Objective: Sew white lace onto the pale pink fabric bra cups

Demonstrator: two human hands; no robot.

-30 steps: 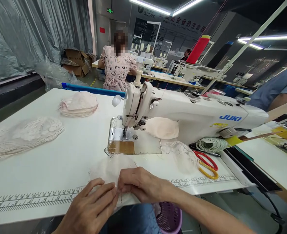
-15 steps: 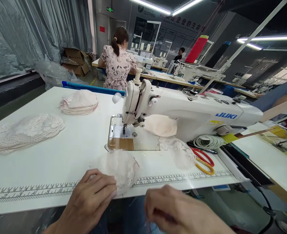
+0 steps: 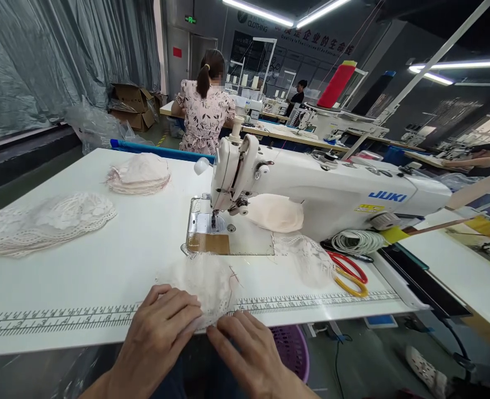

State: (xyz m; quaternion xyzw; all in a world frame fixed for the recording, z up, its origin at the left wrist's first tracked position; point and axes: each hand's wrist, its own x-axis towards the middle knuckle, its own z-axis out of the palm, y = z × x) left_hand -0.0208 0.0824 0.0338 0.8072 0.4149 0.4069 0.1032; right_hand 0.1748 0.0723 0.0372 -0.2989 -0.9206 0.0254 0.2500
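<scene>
A sheer white lace piece lies at the table's front edge, before the needle plate of a white sewing machine. My left hand is closed on its lower left edge, fingers together and thumb tucked under. At the lower right edge, my right hand has curled fingers closed on the same piece; its fingertips are partly hidden. Loose reddish threads show on the lace's right side. Beneath the machine arm sits a beige fabric cup, with another lace piece in front of it.
Two fabric stacks lie left: lace pieces and pale cups. Red-handled scissors, yellow-handled scissors and a cord coil lie right. A purple basket stands below the edge. A co-worker sits ahead.
My right hand has come up from below the table edge to the lace's lower right edge. My left hand has stayed on the lace. The purple basket has come into sight.
</scene>
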